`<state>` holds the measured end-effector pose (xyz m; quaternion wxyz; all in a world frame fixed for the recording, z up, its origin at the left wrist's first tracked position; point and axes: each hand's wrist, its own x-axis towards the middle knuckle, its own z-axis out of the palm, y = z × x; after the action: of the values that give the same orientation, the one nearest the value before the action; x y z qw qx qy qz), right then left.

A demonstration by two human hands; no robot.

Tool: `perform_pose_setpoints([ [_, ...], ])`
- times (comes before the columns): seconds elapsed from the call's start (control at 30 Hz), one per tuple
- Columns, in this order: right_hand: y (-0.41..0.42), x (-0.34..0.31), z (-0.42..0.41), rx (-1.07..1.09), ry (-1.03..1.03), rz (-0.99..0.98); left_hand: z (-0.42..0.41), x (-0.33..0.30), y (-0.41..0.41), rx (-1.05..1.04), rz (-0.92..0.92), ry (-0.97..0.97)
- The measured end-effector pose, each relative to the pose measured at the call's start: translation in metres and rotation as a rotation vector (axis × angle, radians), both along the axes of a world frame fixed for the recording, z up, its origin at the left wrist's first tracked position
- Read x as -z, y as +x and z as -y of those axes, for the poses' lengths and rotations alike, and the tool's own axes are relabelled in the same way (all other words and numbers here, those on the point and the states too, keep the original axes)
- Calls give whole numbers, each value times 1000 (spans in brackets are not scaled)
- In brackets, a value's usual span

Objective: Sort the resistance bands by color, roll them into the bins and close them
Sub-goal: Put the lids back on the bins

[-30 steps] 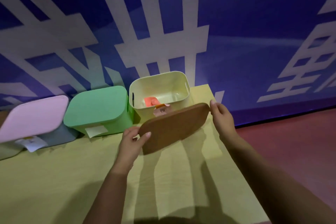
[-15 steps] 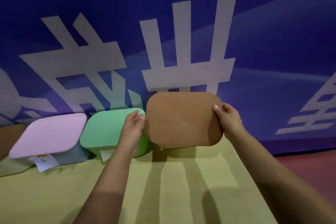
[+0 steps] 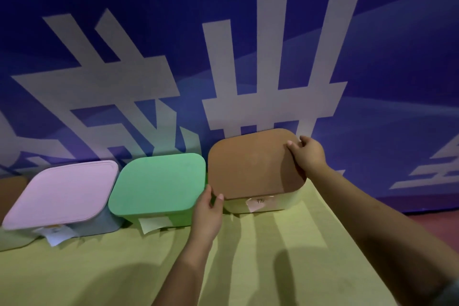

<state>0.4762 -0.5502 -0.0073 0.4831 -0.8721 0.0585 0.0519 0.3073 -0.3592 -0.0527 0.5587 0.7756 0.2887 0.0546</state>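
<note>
Both hands grip the brown lid [image 3: 250,164] at opposite corners, left hand [image 3: 207,208] near, right hand [image 3: 308,154] far, apparently to square it onto the cream bin [image 3: 285,202].

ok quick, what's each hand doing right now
Left hand: pinching the brown lid at its near-left corner.
Right hand: gripping the same lid's far-right edge.

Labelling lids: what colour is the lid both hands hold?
Brown lid, clearest in the head view.
</note>
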Motion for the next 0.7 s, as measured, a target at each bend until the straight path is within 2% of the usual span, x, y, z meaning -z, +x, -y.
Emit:
perform_pose_setpoints([
  [0.1,-2,11,8,-94,-126,70,3,16,1,-18,-3,17],
  [0.23,-3,18,15,-165,25,-56,13,3,4,-81,16,-73],
  [0.37,-2,16,16,-148,23,-74,20,-1,7,-144,60,-154],
  [0.5,-9,20,18,-118,-11,-11,20,3,0,-120,52,-69],
  [0.7,-19,26,26,-116,-25,-33,29,5,-16,-69,32,83],
])
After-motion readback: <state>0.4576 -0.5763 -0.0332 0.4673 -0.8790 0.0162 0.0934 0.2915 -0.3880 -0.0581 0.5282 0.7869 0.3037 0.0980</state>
